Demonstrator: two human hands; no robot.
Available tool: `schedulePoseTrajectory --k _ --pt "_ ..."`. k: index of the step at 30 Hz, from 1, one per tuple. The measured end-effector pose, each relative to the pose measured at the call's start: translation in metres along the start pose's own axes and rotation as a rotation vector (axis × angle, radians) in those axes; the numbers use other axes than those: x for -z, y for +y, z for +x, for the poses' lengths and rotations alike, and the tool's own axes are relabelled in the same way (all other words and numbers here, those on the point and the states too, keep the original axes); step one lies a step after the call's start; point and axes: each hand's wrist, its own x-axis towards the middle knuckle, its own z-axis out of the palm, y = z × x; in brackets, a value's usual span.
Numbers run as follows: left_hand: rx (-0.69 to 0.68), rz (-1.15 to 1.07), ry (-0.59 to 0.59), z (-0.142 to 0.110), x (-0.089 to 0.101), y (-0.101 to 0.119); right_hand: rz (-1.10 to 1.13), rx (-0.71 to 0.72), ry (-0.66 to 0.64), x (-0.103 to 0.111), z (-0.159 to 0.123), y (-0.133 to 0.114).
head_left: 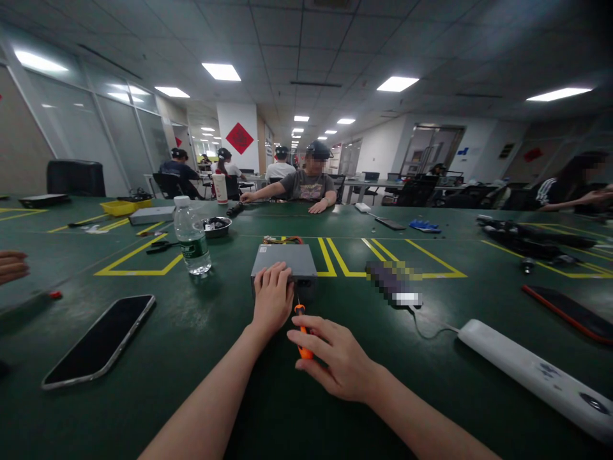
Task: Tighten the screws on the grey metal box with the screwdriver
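Observation:
A grey metal power supply unit [292, 257] sits on the green table in front of me, with coloured wires [282, 240] showing behind it. My left hand [272, 291] rests on its front left part, fingers over the top edge. In my right hand [335, 354] is an orange and black screwdriver [302, 338], held between thumb and fingers. Its thin shaft points forward at the front face of the unit, below the socket. Whether the tip touches a screw is too small to tell.
A water bottle [191, 239] stands left of the unit, near a metal bowl [217, 226]. Phones lie at left [103, 338] and right [393, 284]. A white power strip [531, 370] is at right. Across the table sits a person [309, 182]; another person's hand [12, 267] is at the left edge.

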Motion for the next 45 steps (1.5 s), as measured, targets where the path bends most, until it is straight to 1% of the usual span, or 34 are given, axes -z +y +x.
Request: schedulePoseTrajectory --k 2,4,6,8,10,13,14,16,19,21,25,27,32,35,38,41,43,45 --pt "0.000 -0.002 -0.001 0.0001 0.0005 0.0003 -0.020 -0.007 0.065 -0.0032 0.0000 0.0022" --pt "0.003 -0.005 0.002 0.0004 0.0013 0.0007 0.015 -0.040 0.125 -0.0063 -0.0008 0.0047" --pt "0.003 -0.008 0.003 0.0008 0.0020 0.0009 0.060 -0.079 0.140 -0.0073 -0.0020 0.0058" --pt "0.001 -0.010 -0.001 0.0010 0.0024 0.0009 0.092 -0.098 0.107 -0.0058 -0.0028 0.0046" --pt "0.002 -0.007 -0.007 0.0012 0.0024 0.0007 0.091 -0.085 0.041 -0.0029 -0.0029 0.0020" --pt "0.007 0.003 -0.015 0.0012 0.0020 0.0002 0.002 -0.026 -0.037 -0.0005 -0.0019 -0.0006" --pt "0.007 0.005 -0.017 0.0013 0.0020 0.0000 -0.035 -0.008 -0.038 -0.0008 -0.0015 -0.0005" --pt "0.005 0.006 -0.025 0.0014 0.0023 -0.0002 -0.083 0.016 0.000 -0.0029 -0.0009 0.0008" --pt "0.009 0.007 -0.035 0.0013 0.0028 -0.0005 -0.077 0.009 0.059 -0.0064 -0.0009 0.0033" --pt "0.013 0.003 -0.039 0.0012 0.0029 -0.0007 -0.059 -0.003 0.050 -0.0064 -0.0015 0.0036" --pt "0.013 -0.007 -0.045 0.0011 0.0027 -0.0013 -0.060 0.001 -0.086 -0.0013 -0.0020 0.0016" --pt "0.014 -0.006 -0.047 0.0011 0.0027 -0.0014 -0.068 0.004 -0.132 0.0005 -0.0016 0.0007" --pt "0.014 -0.003 -0.046 0.0013 0.0031 -0.0009 -0.030 0.014 -0.077 -0.0024 -0.0012 0.0011" --pt "0.015 -0.003 -0.045 0.0014 0.0037 -0.0007 0.029 -0.017 -0.056 -0.0029 -0.0022 0.0017" --pt "0.014 -0.002 -0.048 0.0013 0.0038 -0.0007 0.051 -0.036 -0.099 0.0002 -0.0026 0.0018" --pt "0.015 0.002 -0.049 0.0010 0.0033 -0.0005 -0.009 0.007 -0.126 0.0024 -0.0018 0.0011" --pt "0.017 0.004 -0.046 0.0008 0.0029 -0.0004 -0.041 0.033 -0.076 0.0014 -0.0015 0.0012" --pt "0.018 0.005 -0.042 0.0006 0.0025 -0.0002 -0.020 0.027 0.004 -0.0009 -0.0022 0.0021"
